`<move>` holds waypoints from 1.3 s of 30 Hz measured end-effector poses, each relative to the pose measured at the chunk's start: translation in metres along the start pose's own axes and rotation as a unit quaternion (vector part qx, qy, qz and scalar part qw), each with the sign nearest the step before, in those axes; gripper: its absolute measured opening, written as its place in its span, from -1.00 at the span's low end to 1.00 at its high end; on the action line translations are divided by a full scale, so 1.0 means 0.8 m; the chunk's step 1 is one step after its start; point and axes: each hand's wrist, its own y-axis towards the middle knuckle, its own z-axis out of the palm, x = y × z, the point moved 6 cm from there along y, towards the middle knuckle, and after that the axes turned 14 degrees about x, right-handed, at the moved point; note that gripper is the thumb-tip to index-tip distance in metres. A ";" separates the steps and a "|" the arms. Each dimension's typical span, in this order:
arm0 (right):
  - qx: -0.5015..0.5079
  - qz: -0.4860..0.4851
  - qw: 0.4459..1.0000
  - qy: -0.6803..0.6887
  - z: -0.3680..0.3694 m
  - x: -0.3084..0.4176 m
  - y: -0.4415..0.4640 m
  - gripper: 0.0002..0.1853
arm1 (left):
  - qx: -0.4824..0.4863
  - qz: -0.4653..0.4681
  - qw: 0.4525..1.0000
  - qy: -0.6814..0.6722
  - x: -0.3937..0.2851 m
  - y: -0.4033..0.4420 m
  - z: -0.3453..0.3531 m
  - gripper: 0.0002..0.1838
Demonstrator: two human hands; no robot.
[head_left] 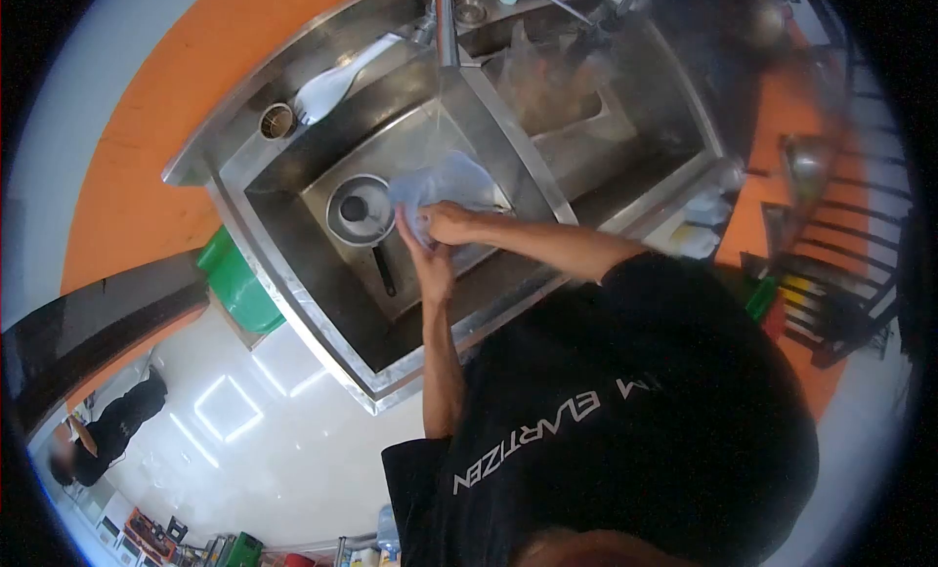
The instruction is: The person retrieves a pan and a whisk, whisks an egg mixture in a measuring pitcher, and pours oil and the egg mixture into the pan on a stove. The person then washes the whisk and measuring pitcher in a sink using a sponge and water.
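A translucent, bluish plastic container (459,176) is over the left sink basin (322,191). My left hand (422,245) grips its near left side, with the fingers lying along the wall. Fingers curled, my right hand (451,222) presses against the container's near part; what it pinches, if anything, is hidden. Just left of my hands, a round pan (342,225) with a black handle (384,271) rests on the basin floor. A dark round spot shows inside the pan.
A white spatula-like utensil (337,86) and a small round strainer (277,122) lie on the sink's left ledge. The faucet (446,25) stands at the divider. The right basin (625,127) holds a clear bag. A green bin (241,284) stands left; another person (117,425) is far off.
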 end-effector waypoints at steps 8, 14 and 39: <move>-0.133 -0.112 0.980 0.100 0.005 -0.026 0.020 -0.72 | 0.025 0.020 0.964 0.262 -0.041 0.002 -0.003 -0.01; 0.123 -0.043 0.988 -0.088 -0.043 0.007 -0.079 -0.68 | 0.021 -0.018 0.957 0.290 -0.039 -0.015 -0.018 0.00; -0.370 -0.021 0.873 0.316 -0.047 0.063 -0.034 -0.79 | -0.077 0.027 0.996 0.047 0.019 -0.039 -0.008 -0.07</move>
